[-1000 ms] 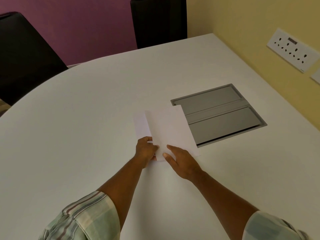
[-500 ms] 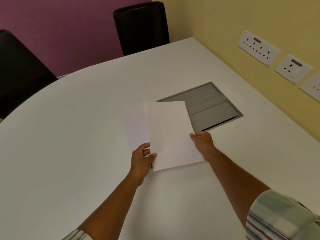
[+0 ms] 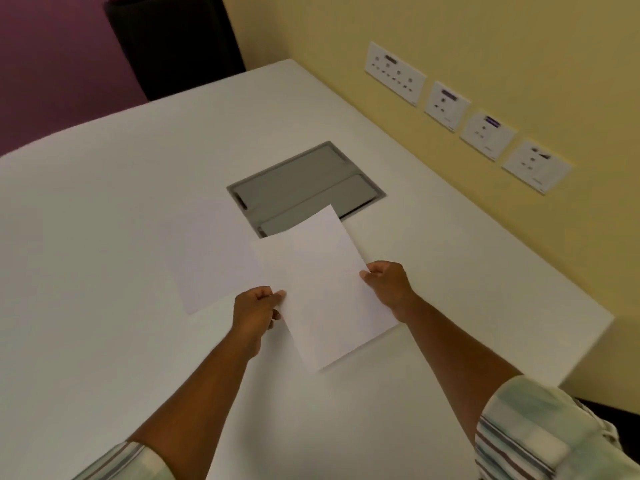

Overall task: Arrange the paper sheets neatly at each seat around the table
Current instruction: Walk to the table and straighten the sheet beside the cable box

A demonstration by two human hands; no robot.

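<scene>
I hold a white paper sheet (image 3: 318, 289) above the white table (image 3: 104, 237), tilted with its far corner over the grey hatch. My left hand (image 3: 256, 308) pinches its left edge and my right hand (image 3: 388, 285) pinches its right edge. A second white sheet (image 3: 211, 258) lies flat on the table just left of the held one, partly covered by it.
A grey cable hatch (image 3: 304, 185) is set into the table beyond the sheets. A black chair (image 3: 173, 43) stands at the far end. Several socket plates (image 3: 394, 72) line the yellow wall on the right. The table's right edge (image 3: 588, 341) is close.
The top sheet has been lifted off the lower one and carried to the right, now held by both hands. The view has swung towards the right wall.
</scene>
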